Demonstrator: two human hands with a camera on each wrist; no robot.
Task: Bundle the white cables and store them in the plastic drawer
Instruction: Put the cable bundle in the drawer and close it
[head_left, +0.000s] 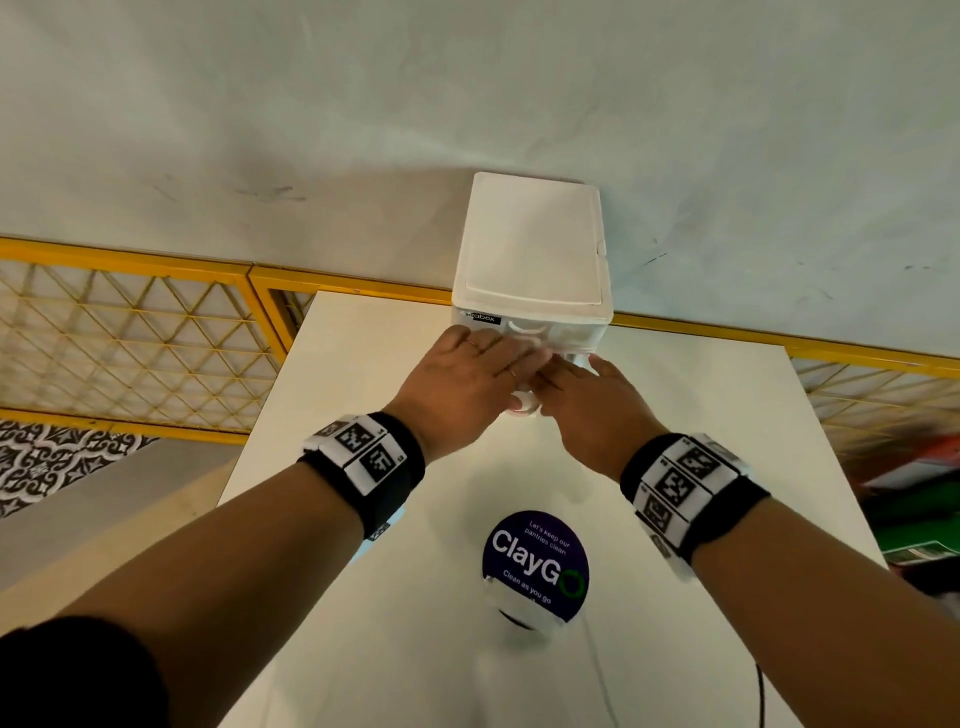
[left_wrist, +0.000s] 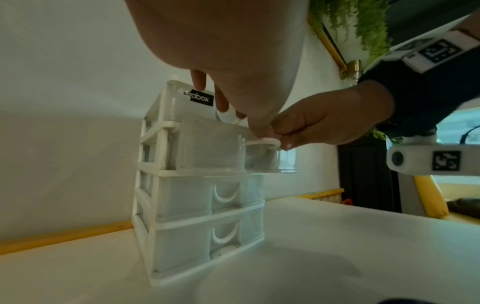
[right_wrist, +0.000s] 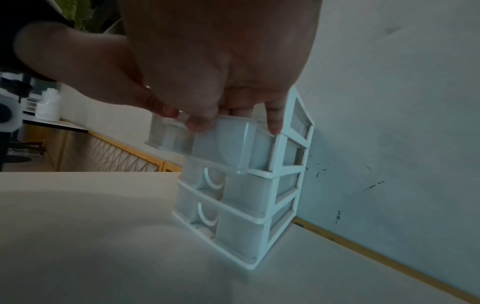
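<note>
A white plastic drawer unit (head_left: 530, 244) (left_wrist: 182, 236) (right_wrist: 246, 226) with several clear drawers stands at the back of the white table (head_left: 363, 597), against the wall. Its second drawer (left_wrist: 213, 148) (right_wrist: 226, 144) is pulled partly out. My left hand (head_left: 467, 374) (left_wrist: 233, 61) lies over that drawer with its fingers stretched toward the unit's front. My right hand (head_left: 597, 400) (left_wrist: 324, 119) (right_wrist: 221, 72) grips the drawer's front rim by the white handle (left_wrist: 262, 142), its fingers hanging inside. The hands hide what lies in the drawer, so no white cable shows there.
A round purple ClayGo sticker (head_left: 535, 564) marks the near middle of the table. A thin white cord (head_left: 602, 675) and a black one (head_left: 759, 696) run off the near edge. A yellow lattice railing (head_left: 130, 332) runs behind and left of the table.
</note>
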